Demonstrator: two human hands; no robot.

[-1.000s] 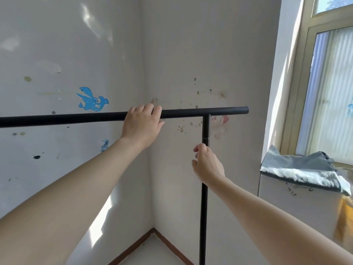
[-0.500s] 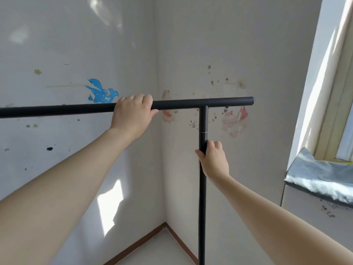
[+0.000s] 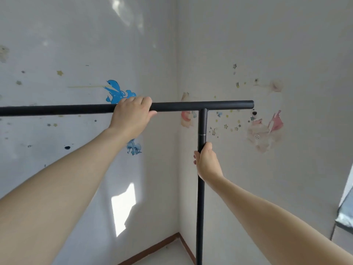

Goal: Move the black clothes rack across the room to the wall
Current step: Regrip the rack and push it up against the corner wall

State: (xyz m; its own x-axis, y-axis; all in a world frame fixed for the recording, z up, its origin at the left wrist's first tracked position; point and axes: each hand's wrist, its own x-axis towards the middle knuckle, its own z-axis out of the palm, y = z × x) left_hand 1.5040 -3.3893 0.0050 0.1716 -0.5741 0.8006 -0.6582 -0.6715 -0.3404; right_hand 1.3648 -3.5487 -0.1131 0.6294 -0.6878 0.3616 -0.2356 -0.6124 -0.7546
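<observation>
Rack (image 3: 202, 119): standing close to the far corner, top bar running left to right.
Left hand (image 3: 131, 117): grip closing over the bar.
Right hand (image 3: 207, 162): wrapping the post, nearer the wall (image 3: 286, 54).

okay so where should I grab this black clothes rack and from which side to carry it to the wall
Grip the black clothes rack at two points, as shown: the left hand wraps over the horizontal top bar from above, near the T-joint, and the right hand closes around the vertical post below the joint from the near side. Both are slim round tubes; two perpendicular grips probably limit swinging.
</observation>
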